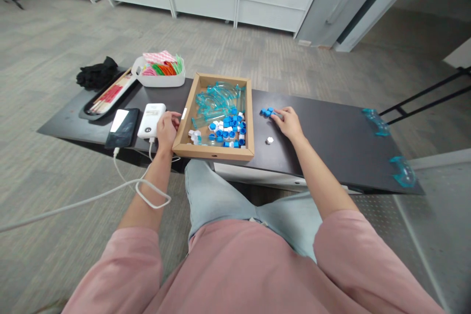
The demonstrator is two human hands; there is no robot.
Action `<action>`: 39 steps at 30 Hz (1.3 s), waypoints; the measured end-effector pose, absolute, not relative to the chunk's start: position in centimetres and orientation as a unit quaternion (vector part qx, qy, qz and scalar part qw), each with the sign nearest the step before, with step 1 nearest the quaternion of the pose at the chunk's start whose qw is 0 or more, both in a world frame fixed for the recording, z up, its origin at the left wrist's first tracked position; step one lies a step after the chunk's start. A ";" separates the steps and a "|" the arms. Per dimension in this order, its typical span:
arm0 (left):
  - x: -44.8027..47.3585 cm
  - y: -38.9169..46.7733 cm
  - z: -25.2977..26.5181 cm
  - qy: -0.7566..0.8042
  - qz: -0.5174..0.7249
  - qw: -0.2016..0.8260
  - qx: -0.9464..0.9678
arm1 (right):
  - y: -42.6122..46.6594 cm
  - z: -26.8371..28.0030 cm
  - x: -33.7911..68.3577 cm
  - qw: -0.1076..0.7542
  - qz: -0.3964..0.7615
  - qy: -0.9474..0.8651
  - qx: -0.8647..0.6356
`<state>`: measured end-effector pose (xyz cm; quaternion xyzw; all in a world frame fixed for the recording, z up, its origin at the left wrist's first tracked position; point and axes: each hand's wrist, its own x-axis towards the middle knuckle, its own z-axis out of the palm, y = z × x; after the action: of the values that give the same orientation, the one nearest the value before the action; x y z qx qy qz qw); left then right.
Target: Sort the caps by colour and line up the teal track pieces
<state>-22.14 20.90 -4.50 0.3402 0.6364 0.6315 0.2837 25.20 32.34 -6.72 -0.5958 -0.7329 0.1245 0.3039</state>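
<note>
My right hand [289,122] is over the dark tabletop, thumb and fingers pinched on a small blue cap-like piece, partly hidden by the fingertips. Just left of it sit several more small blue pieces [265,112] in a short cluster. Nearer me lies a single white hexagonal piece [270,141]. Against the left wall of a shallow cardboard box [213,153] rests my left hand [168,130], its fingers loosely bent and apart, with nothing visible in them. Inside the box are clear teal plastic parts [221,98] at the back and many blue and white pieces [230,130] at the front.
Left of the box lie a white power bank [151,120] and a phone [122,127], with white cables [147,181] crossing my left forearm. Behind them are a white basket [162,81], a black tray [110,95] and black cloth [97,73]. Teal curved parts [403,171] sit at the right end.
</note>
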 end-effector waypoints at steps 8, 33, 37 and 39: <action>-22.6 21.0 -5.2 0.632 0.625 0.283 0.361 | 30.3 -1.5 17.1 0.261 0.109 -0.843 -0.458; -22.3 20.8 -4.2 0.641 0.629 0.283 0.336 | 32.3 -0.7 20.9 0.363 0.378 -0.707 -0.475; -22.2 20.8 -4.1 0.639 0.630 0.279 0.342 | 33.9 -2.3 25.6 0.402 0.336 -0.660 -0.538; -22.2 20.7 -4.0 0.642 0.627 0.278 0.343 | 34.4 -3.0 27.2 0.397 0.311 -0.649 -0.570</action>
<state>-22.21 20.72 -4.04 0.3431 0.6417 0.6273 0.2776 27.19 34.38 -3.02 -0.5696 -0.6489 0.3115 0.3968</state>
